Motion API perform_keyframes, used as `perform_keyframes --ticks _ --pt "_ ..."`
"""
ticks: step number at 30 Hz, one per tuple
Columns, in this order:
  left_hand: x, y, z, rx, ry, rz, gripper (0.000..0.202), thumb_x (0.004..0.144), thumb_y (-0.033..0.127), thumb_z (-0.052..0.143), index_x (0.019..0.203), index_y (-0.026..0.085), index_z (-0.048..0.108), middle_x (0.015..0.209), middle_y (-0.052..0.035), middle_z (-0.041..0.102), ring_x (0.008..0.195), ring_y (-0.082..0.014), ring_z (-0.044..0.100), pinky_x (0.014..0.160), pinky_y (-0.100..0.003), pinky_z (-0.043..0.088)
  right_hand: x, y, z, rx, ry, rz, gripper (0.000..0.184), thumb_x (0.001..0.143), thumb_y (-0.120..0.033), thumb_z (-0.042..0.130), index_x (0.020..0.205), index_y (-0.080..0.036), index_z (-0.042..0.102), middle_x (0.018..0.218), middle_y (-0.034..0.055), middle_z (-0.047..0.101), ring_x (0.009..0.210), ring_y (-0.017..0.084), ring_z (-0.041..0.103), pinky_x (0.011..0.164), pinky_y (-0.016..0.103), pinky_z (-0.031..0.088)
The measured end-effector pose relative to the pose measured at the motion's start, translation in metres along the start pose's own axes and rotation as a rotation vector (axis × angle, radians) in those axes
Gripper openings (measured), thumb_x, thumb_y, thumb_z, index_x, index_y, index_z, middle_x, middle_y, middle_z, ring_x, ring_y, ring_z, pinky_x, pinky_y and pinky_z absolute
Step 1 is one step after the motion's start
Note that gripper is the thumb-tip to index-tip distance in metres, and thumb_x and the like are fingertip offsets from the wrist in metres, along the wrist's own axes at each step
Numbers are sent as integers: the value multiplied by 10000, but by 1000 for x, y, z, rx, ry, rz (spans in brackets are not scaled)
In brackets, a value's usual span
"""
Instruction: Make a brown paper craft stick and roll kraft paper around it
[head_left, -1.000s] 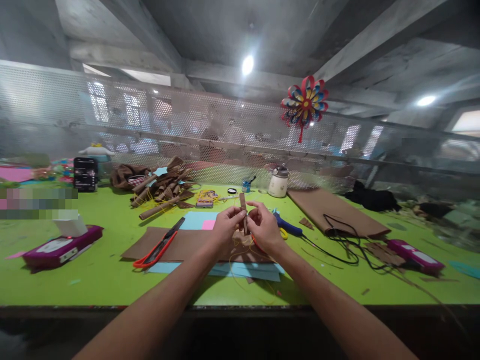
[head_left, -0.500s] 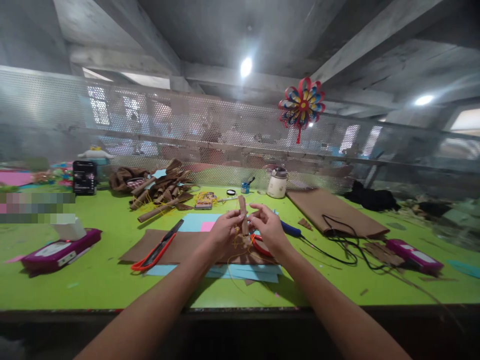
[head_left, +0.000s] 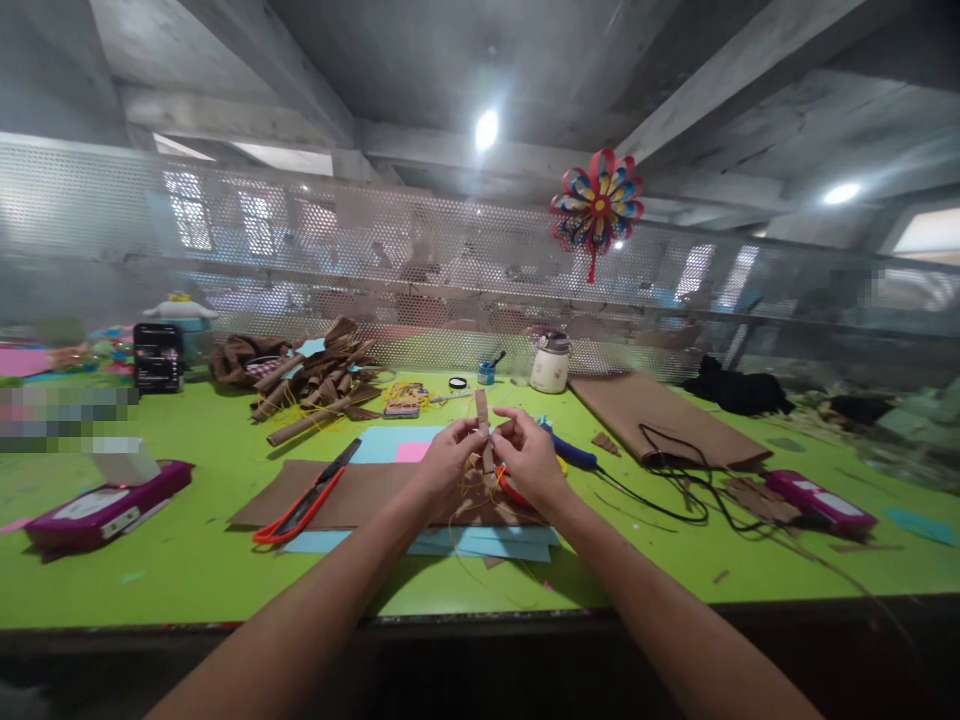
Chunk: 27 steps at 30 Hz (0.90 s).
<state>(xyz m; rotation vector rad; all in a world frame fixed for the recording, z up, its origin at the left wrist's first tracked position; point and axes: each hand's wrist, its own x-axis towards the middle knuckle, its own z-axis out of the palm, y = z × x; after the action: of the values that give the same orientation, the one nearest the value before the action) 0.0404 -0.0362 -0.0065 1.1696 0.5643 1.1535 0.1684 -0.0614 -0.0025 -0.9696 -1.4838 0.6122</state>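
Lime-green tabletop (head_left: 195,585) under close handwork

Behind the worktop, a grey perforated metal screen (head_left: 450,265) is seen spanning the room. Near the front edge, a flat dark-brown sheet (head_left: 375,487) is laid over pale-blue paper sheets (head_left: 487,543); black-bladed scissors with orange-red handles (head_left: 298,512) are rested across its left part. Farther right, a blue-handled tool with a black cord (head_left: 576,453) is set down.

Above the brown sheet, a slim brown strip (head_left: 482,412) is held upright, pinched in the left hand (head_left: 448,455). The right hand (head_left: 531,458) is curled just beside it; whether its fingertips are closed on the strip cannot be told. Below, thin yellow thread (head_left: 499,476) is seen.

Fine fingertip work on the strip is judged to be in hand; a steady left pinch and precise right fingertips seem called for next.
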Motion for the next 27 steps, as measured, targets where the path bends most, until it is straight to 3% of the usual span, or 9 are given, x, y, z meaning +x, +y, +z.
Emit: perform_keyframes --ticks 8,13,16,21,25,27 --pt "5 -2 -7 120 86 28 329 645 282 727 916 133 614 794 -33 659 677 -141 598 602 -235 438 1 8 0 -71 3 -26 396 753 -195 504 1145 -141 508 801 36 624 706 152 601 691 297 490" --pt "3 1 -10 149 112 2 297 643 274 712 889 136 618 742 -18 638 628 -130 583 536 -218 409 8 14 -5 27 35 4 263 695 -178 464 929 -141 579 697 3 590 599 136 571 613 277 473" --pt "2 4 -11 140 125 -17 304 638 257 711 899 128 622 731 -15 632 601 -120 567 520 -216 400 9 14 -7 38 41 8 238 720 -217 460 909 -138 582 658 -7 562 555 129 540 560 260 446" --pt "2 10 -11 20 105 -51 230 613 176 724 815 103 643 674 0 610 547 -79 524 518 -194 385 9 16 -8 -53 73 -28 263 776 -283 463 956 -156 606 538 -53 451 453 101 402 458 228 345" --pt "3 16 -12 -154 74 -90 144 645 123 669 781 97 629 639 1 596 520 -82 520 501 -202 394 9 14 -9 63 14 79 242 756 -351 550 895 -158 595 442 -98 349 366 73 298 385 213 254" --pt "4 18 -12 -213 85 -68 82 674 125 633 749 108 605 604 17 573 492 -77 502 490 -206 398 7 9 -10 150 -49 129 266 721 -361 607 886 -152 596 418 -104 361 351 69 313 382 213 270"
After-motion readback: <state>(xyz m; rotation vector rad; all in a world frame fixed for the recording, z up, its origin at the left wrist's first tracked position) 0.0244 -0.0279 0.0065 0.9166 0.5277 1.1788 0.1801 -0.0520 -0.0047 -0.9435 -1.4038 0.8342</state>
